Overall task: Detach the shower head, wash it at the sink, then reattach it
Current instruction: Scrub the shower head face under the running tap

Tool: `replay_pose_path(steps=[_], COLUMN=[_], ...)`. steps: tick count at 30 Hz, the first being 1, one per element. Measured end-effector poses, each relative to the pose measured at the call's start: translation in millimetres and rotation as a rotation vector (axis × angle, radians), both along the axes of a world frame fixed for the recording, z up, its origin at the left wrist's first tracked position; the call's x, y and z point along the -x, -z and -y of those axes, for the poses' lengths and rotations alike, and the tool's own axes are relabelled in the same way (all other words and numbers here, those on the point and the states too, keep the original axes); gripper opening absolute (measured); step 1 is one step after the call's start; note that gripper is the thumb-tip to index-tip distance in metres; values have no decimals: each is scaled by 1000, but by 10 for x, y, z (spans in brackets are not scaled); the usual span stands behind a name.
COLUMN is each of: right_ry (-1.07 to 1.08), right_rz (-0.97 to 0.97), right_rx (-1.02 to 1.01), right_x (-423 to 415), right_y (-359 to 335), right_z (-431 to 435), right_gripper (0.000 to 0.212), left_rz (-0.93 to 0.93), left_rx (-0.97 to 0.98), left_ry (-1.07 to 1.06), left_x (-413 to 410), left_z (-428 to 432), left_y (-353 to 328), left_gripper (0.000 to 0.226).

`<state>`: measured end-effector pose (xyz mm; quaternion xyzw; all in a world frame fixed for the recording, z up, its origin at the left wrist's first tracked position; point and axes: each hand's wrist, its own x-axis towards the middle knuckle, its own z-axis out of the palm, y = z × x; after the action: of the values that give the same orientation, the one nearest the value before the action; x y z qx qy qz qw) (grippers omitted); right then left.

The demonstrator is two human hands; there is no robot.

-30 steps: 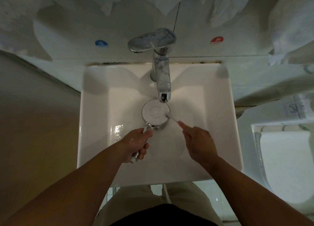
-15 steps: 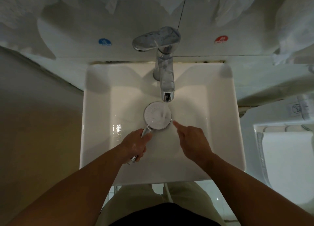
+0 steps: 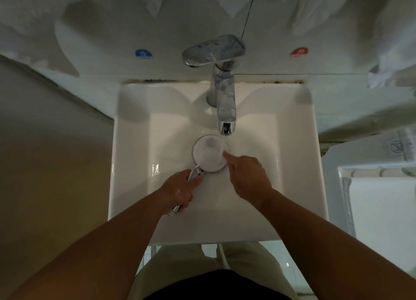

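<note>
A person stands at a white sink (image 3: 299,187), holding a shower head (image 3: 209,154) face-up over the basin, just below the spout of a chrome tap (image 3: 222,96). The left hand (image 3: 180,192) is wrapped round the chrome handle, thumb along its top. The right hand (image 3: 247,177), apart from the left, reaches in with its forefinger stretched out, the tip at the right edge of the round white face, the other fingers curled; whether it pinches anything cannot be told. A blue sticker (image 3: 143,53) and a red sticker (image 3: 299,52) flank the tap on the wall behind.
</note>
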<state>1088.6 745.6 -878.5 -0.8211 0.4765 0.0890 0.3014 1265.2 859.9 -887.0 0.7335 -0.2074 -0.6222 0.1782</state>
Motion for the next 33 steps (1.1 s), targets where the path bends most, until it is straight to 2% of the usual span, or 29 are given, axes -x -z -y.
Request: replay_pose_path(steps=[2,6,10,13,17,18,21,23,25,29,33], right_ry=[-146,-14,-193,-22,-346,-306,32,-111,-261,82,-70], right_rz=[-37,-10,-10,6,-94,-90,-11,-30,-24,61,44], right_rx=[-45,36,-16,33,-59,-25,63,-7,-76,59,-36], right_x=[-43,-23,-101,-59,-144,-120,-83,-147,-148,8,78], right_y=[-43,57,7,37,-92,-91,-3,-43,-70,67,16], right_z=[-130,62,-153,67,-210,-133,151,-5,-182,11,-170], right_gripper=[48,46,46,41,52,51,43,44,48,44,46], left_rz=[-10,-9,-6,-1,15,22,92,118,67,107,56], left_rx=[-1,2,6,8,8,8,5,5,20,16,12], left_ry=[-1,-1,1,0,13,26,110,134,80,120,55], left_x=[-2,-8,-12,-9,-15,-12,6,19,17,8,12], left_z=[6,2,5,-1,-22,-15,10,8,3,-5,-10], left_y=[3,9,26,37,61,61,34,17,23,54,64], left_gripper=[26,26,26,27,25,26,29,28,27,28,28])
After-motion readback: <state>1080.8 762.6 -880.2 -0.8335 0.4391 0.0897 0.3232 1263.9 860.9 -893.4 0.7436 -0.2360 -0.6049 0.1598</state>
